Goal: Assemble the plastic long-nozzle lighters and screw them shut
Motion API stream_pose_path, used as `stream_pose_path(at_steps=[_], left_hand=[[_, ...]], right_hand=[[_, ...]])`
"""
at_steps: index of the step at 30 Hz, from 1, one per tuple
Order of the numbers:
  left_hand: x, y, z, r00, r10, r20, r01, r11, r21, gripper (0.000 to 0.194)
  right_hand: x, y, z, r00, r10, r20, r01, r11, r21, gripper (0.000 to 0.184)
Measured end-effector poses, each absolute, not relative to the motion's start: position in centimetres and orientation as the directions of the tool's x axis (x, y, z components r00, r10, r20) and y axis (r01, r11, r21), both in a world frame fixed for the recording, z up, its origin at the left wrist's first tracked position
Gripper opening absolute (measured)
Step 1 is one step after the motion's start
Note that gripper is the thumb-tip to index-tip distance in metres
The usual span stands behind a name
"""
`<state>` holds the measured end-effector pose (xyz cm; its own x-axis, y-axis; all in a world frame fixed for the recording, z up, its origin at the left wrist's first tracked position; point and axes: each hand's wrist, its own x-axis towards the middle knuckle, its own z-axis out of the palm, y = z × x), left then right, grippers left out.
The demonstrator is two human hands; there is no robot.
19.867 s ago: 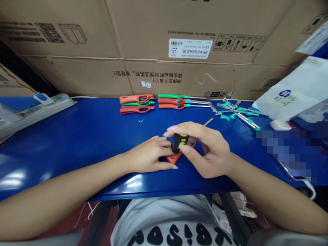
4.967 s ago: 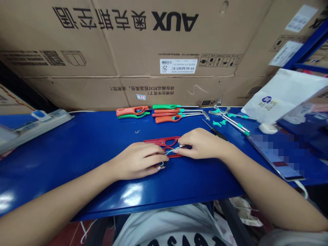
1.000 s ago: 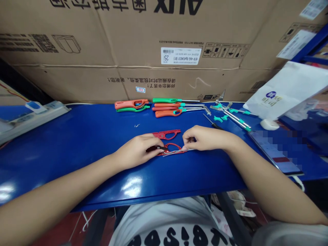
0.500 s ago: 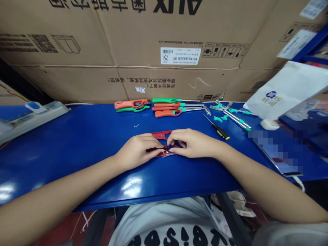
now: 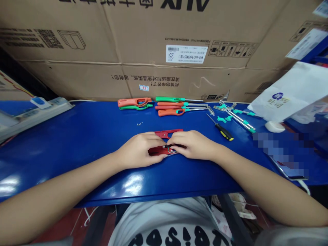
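Two halves of a red lighter casing lie at the middle of the blue table. My left hand point(image 5: 138, 150) is curled around the nearer casing half point(image 5: 156, 150), its thumb along the front edge. The fingers of my right hand point(image 5: 193, 145) pinch a small black part point(image 5: 167, 146) just above that half. Thin pale wires trail from beside the black part under my right fingers. Just behind my hands lies the farther casing half point(image 5: 165, 134), flat on the table, partly covered by my fingers. My right palm hides what else its fingers touch.
Orange, red and green lighters point(image 5: 170, 112) line the back by the cardboard box point(image 5: 143, 41). A screwdriver point(image 5: 224, 132), metal tubes with teal parts point(image 5: 241, 119) and a phone point(image 5: 289, 167) lie right. Tiny screws point(image 5: 139, 124) sit left; a power strip point(image 5: 51, 111) is far left.
My right hand has moved left from the wires' right end to the black part at my left fingertips. Earlier, the screwdriver was set down and a red lighter's casing was opened. The view shifted slightly.
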<state>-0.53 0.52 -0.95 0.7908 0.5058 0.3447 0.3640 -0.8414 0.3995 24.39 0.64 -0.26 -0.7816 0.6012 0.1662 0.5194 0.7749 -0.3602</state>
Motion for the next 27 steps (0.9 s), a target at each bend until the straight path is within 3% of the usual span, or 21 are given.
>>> stream_pose_path(at_steps=[8, 21, 27], left_hand=[[-0.7, 0.9, -1.3, 0.798, 0.508, 0.324, 0.366, -0.836, 0.408, 0.022], [-0.5, 0.9, -1.6, 0.802, 0.453, 0.390, 0.311, -0.873, 0.374, 0.021], [-0.6, 1.0, -1.6, 0.826, 0.417, 0.380, 0.317, -0.900, 0.300, 0.021]], right_hand=[[25.2, 1.0, 0.0, -0.808, 0.556, 0.195, 0.497, 0.821, -0.281, 0.029], [25.5, 1.2, 0.5, -0.841, 0.527, 0.127, 0.477, 0.831, -0.286, 0.026], [25.2, 1.2, 0.0, -0.850, 0.513, 0.120, 0.485, 0.851, -0.202, 0.025]])
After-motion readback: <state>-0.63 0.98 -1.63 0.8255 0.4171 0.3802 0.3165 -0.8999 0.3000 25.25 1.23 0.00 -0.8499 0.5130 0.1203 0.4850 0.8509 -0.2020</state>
